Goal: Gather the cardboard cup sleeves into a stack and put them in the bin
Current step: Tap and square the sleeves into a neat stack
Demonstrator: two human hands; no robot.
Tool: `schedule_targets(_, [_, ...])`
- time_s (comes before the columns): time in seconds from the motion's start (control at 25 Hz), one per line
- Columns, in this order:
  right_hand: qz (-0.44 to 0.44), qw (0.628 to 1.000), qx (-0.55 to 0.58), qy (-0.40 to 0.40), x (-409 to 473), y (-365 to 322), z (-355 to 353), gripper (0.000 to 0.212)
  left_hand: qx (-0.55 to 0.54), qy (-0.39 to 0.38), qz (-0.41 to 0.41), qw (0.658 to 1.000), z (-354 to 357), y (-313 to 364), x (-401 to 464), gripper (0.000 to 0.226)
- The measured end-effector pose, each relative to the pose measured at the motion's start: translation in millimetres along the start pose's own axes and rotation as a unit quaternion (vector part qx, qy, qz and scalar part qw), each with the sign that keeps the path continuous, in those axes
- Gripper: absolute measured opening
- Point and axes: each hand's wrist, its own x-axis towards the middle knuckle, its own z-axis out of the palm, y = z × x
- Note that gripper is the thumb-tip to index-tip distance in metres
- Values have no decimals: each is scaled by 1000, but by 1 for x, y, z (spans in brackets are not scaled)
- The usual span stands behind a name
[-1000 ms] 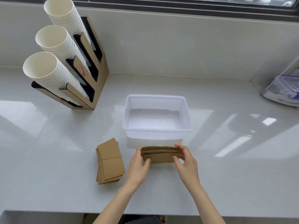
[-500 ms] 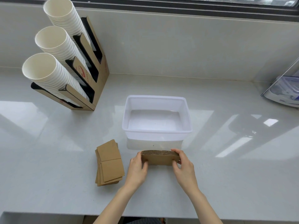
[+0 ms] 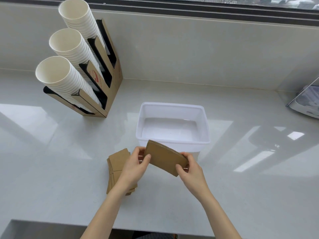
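Open bin [image 3: 173, 107] mouth unobstructed; cup holder [image 3: 113, 87] (tall) far left

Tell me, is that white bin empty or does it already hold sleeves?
Empty. The white bin shows only its bare floor; one sleeve stack is held in front of it, another pile lies on the counter.

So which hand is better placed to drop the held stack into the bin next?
Probably the right hand. It grips the held stack at the end beside the white bin, while the left hand holds the far end, over the loose sleeves still on the counter.
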Motion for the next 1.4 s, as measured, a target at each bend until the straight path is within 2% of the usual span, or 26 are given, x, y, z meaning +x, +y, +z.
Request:
schedule_targets(0.16, [18, 995, 31, -89, -1, -19, 21, 20, -120, 37, -45, 991, -32, -1, -3, 11])
schedule_targets(0.32, [42, 983, 50, -171, 2, -37, 42, 22, -139, 47, -62, 987, -64, -5, -7, 14])
schedule_targets(0.48, [52, 981, 24, -184, 11, -50, 57, 26, -112, 38, -52, 992, -80, -5, -4, 15])
schedule_targets(0.68, [72, 977, -9, -201, 15, -56, 77, 15, -70, 95, -65, 991, -86, -9, 3, 24])
schedule_targets(0.84, [78, 979, -36, -188, 13, -52, 88, 13, 64, 162, -66, 983, -82, -16, 3, 22])
schedule_targets(1.0, [80, 980, -81, -166, 8, -47, 98, 21, 120, 120, -57, 984, -76, -27, 0, 35])
schedule_targets(1.24, [96, 977, -120, -149, 8, -40, 105, 27, 126, 73, -191, 971, -76, -42, -12, 75])
schedule_targets(1.4, [105, 972, -125, -171, 9, -37, 108, 32, 49, 44, -235, 970, -75, -44, -14, 70])
